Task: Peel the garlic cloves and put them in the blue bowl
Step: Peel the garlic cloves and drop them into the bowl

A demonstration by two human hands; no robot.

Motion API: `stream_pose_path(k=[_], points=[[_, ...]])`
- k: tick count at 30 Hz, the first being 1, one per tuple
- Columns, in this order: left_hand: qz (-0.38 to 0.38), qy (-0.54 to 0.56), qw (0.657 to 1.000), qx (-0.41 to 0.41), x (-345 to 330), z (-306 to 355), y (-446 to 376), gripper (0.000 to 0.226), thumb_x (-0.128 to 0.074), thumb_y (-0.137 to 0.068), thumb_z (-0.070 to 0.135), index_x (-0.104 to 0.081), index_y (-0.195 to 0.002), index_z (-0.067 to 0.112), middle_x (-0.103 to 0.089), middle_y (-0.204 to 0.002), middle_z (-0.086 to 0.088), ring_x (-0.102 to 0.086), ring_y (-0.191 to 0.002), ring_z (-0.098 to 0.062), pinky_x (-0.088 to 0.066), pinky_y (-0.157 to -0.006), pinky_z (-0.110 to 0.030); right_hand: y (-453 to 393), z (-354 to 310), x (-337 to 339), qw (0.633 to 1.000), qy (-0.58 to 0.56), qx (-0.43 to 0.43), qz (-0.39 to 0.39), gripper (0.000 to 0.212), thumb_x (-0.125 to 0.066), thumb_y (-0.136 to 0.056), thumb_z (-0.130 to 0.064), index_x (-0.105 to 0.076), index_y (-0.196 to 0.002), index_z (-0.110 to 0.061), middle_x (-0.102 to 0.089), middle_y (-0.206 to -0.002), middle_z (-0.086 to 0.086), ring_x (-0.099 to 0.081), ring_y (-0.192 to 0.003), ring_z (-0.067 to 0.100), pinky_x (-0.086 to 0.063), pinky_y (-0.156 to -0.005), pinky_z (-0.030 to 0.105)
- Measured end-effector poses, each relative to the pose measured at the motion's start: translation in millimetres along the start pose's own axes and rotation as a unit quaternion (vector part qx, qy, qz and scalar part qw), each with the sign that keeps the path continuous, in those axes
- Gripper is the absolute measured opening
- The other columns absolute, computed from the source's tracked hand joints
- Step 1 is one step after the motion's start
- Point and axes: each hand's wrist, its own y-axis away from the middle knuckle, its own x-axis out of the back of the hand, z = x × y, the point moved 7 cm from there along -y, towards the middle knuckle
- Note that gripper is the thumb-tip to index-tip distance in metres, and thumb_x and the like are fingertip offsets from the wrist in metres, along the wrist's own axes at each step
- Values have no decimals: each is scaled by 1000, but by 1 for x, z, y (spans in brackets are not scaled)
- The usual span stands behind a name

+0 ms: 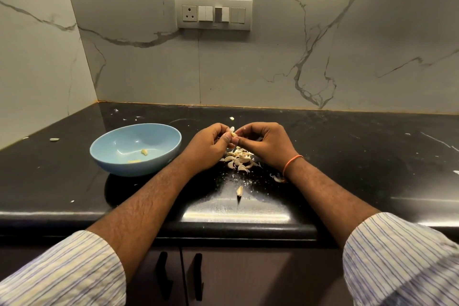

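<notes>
Near the front edge of the black counter point(347, 156), a small bit of garlic skin point(239, 191) is seen lying alone, and just past it a little pile of garlic cloves and skins point(238, 159) is heaped in the middle. Above that pile, one garlic clove point(232, 133) is pinched between the curled fingers of the left hand point(208, 146) and the right hand point(263, 144), both held close together. The blue bowl point(135, 149) is set just left of the left hand, with two peeled pieces point(144, 152) inside it, and a switch panel point(213, 13) is fixed on the marble wall behind the back edge.
</notes>
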Motion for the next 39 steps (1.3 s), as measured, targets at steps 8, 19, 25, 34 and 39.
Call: stream_pose_path(k=[8, 19, 25, 34, 39], points=[[15, -5, 999, 33, 0, -7, -2, 9, -59, -107, 25, -67, -109, 21, -77, -95, 2, -76, -91, -13, -64, -90, -42, -1, 2, 0, 999, -47, -3, 16, 15, -85, -89, -23, -82, -101, -15, -80, -92, 1, -77, -83, 25, -65, -80, 46], [90, -52, 995, 11, 16, -4, 4, 20, -78, -90, 11, -80, -103, 26, -78, -92, 14, -74, -82, 1, -58, -78, -14, -3, 13, 6, 995, -81, -41, 39, 17, -79, -93, -15, -81, -110, -16, -82, -101, 0, -78, -96, 18, -63, -89, 35], [86, -31, 995, -28, 15, 3, 6, 17, -81, -92, 25, -80, -108, 21, -79, -92, 11, -76, -85, -2, -64, -83, -26, -5, 18, 3, 996, -70, -51, 20, 23, -84, -88, -20, -82, -111, -15, -82, -102, 0, -78, -98, 16, -63, -92, 39], [105, -37, 993, -27, 17, 2, 4, 5, -74, -98, 26, -74, -103, 28, -76, -88, 10, -74, -78, -5, -58, -70, -16, -3, 15, 4, 999, -22, -32, 18, 20, -82, -91, -18, -81, -110, -13, -81, -98, -1, -78, -93, 15, -65, -89, 44], [107, -25, 994, -25, 17, 2, 5, 11, -77, -95, 25, -77, -105, 23, -78, -88, 9, -73, -73, -1, -59, -71, -19, -3, 8, 6, 999, 28, 4, 39, 17, -84, -90, -22, -83, -105, -16, -80, -93, -5, -77, -87, 12, -65, -82, 43]])
